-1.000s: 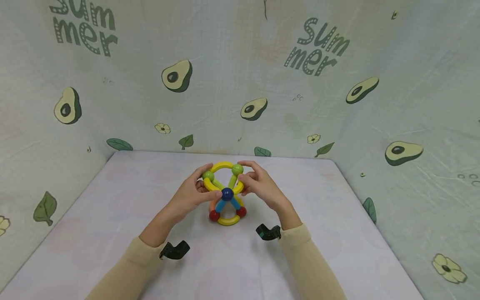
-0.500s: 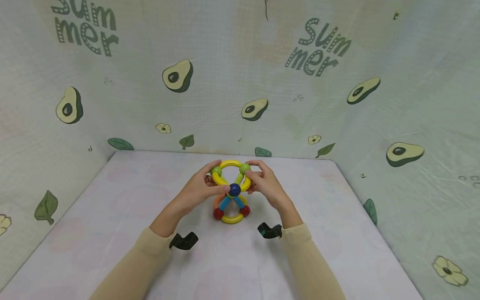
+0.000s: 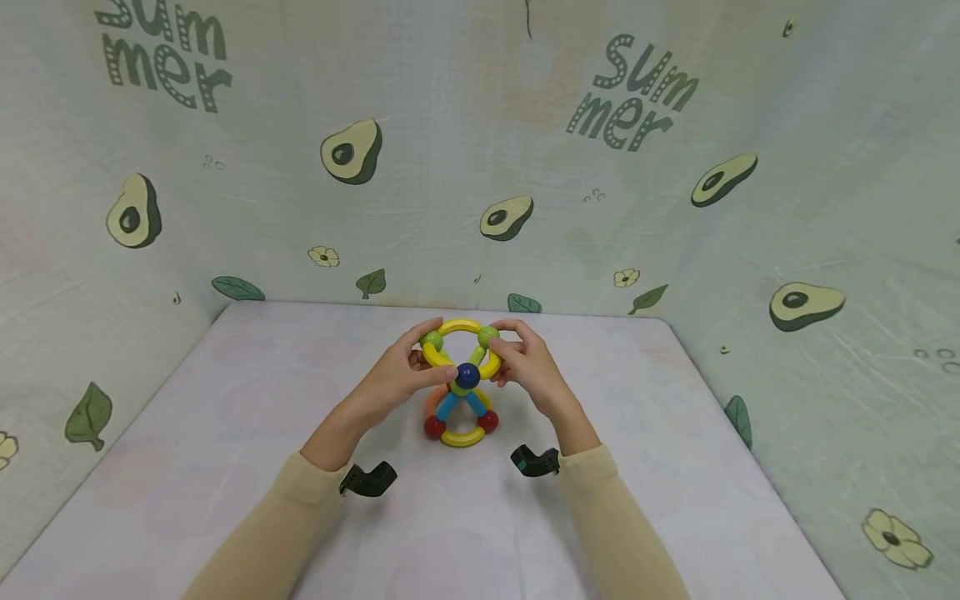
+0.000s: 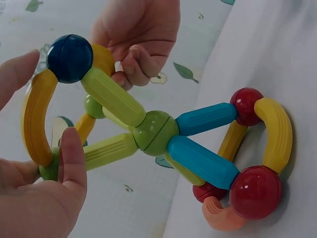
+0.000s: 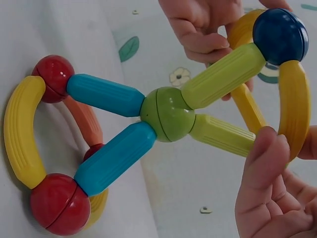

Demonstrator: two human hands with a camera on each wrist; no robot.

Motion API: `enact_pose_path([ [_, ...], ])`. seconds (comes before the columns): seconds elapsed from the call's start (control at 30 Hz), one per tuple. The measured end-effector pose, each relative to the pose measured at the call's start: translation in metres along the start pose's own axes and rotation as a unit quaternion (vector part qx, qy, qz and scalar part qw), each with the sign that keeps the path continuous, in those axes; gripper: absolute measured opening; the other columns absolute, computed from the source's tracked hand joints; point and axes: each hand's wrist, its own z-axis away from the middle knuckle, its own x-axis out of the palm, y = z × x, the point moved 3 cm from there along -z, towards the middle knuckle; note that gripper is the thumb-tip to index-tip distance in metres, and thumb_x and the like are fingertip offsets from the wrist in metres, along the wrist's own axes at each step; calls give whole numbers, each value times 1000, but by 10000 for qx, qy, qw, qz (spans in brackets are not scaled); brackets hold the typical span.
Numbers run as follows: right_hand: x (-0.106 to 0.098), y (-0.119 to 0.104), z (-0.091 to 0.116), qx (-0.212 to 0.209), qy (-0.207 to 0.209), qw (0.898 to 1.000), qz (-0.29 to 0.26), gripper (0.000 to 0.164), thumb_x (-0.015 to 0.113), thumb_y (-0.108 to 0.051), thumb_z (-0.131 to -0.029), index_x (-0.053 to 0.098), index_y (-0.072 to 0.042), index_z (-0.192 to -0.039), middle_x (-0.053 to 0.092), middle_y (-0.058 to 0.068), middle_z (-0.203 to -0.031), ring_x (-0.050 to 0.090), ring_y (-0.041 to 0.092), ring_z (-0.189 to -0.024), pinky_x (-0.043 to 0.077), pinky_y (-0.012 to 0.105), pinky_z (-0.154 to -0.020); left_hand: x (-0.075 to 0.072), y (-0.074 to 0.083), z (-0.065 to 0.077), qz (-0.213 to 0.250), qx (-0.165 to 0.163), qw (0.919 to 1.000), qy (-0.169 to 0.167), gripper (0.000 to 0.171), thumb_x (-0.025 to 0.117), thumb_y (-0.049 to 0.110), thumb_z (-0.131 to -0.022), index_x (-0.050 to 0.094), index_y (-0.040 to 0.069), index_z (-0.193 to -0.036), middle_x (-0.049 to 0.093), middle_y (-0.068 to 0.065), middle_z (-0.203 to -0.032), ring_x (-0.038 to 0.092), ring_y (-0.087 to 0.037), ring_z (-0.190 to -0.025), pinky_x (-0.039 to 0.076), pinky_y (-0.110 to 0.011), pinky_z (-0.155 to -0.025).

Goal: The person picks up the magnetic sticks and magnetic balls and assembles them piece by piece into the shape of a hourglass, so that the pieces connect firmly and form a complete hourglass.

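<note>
An hourglass-shaped magnetic ball-and-stick model (image 3: 459,390) stands upright on the table. Three red balls (image 4: 255,192) joined by curved rods form its base. Blue rods (image 5: 115,158) rise to a central green ball (image 4: 155,133), and light green rods (image 5: 224,75) spread upward from it. On top is a ring of curved yellow rods (image 3: 459,326), two green balls and a dark blue ball (image 3: 468,376). My left hand (image 3: 392,372) holds the ring's left side, thumb by the blue ball, fingers at the left green ball. My right hand (image 3: 532,367) pinches the ring around the right green ball (image 3: 488,336).
The white table (image 3: 465,533) has a back edge meeting a hanging cloth (image 3: 435,250) printed with avocados and leaves. More cloth hangs at both sides. Black wrist cameras (image 3: 369,479) sit below each hand.
Both hands stay on the model. Its top has shifted a little to the right and the base slightly too, the left hand moving along with it. Over the last half second almost nothing moves.
</note>
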Motion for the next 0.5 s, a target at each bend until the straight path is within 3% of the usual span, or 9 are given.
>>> enact_pose_path([
  [0.3, 3, -1, 0, -136, 220, 9996, 128, 34, 65, -33, -107, 60, -18, -137, 68, 7, -78, 61, 37, -69, 54, 24, -61, 2, 0, -1, -33, 120, 9999, -65, 94, 83, 28, -95, 26, 19, -168, 42, -13, -154, 57, -29, -110, 51, -34, -98],
  [0.5, 3, -2, 1, -207, 305, 9991, 194, 34, 66, -33, -105, 61, -18, -136, 67, 5, -76, 57, 23, -61, 51, 24, -59, -1, -3, 0, -12, 145, 9998, -149, 93, 83, 27, -95, 26, 22, -168, 40, -13, -154, 56, -28, -109, 49, -35, -98],
])
